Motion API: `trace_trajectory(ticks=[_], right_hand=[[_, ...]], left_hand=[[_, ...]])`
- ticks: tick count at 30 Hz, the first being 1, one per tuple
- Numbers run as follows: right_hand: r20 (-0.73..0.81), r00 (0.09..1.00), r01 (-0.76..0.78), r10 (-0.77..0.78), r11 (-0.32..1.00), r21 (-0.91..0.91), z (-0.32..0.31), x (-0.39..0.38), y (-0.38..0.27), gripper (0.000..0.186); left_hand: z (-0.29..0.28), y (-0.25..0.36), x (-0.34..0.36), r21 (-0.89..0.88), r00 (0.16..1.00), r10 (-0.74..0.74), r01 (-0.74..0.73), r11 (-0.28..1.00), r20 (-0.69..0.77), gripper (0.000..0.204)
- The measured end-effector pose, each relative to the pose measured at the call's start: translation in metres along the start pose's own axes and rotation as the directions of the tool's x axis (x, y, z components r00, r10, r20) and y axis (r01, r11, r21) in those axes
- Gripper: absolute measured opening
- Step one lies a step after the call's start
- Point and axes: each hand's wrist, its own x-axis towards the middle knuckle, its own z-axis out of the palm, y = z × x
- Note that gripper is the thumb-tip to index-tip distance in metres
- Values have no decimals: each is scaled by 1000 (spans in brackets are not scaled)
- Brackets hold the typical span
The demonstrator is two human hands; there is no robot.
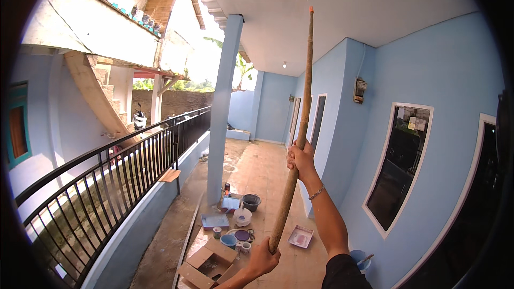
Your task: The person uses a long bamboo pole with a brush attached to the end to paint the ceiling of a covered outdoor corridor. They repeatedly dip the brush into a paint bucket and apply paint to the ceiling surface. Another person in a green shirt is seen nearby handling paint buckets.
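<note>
Bamboo pole [304, 123], brown, jointed, tapering to an orange tip [311, 9], slightly tilted beneath the pale ceiling [375, 0]; left hand [263, 258] curled around its thick lower end, right hand [302, 159] gripping it higher up.

I see a black railing [175, 150] at left, a scooter [140, 119] beyond. A white-framed window [399, 168] stands right.

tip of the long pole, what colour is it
The tip of the pole is orange; it shows best in the head view.
</note>
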Motion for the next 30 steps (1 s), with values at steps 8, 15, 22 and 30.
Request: trace_trajectory(ticks=[8, 15, 22, 30], right_hand=[[-68, 998, -15, 16, 1000, 14, 109, -218, -39, 24], [-73, 997, -19, 20, 1000, 21, 172, -361, -52, 24], [-78, 995, -60, 63, 997, 39, 216, -453, -52, 25], [-56, 995, -82, 88, 992, 91, 245, -477, -58, 23]], left_hand=[[-65, -4, -222, -39, 996, 72, -73, 997, -44, 44], [-107, -8, -360, 108, 988, -132, 122, 987, 84, 43], [-133, -24, -460, 30, 986, -104, 101, 994, 128, 40], [-153, -10, -493, 76, 907, -393, 385, 920, 155, 38]])
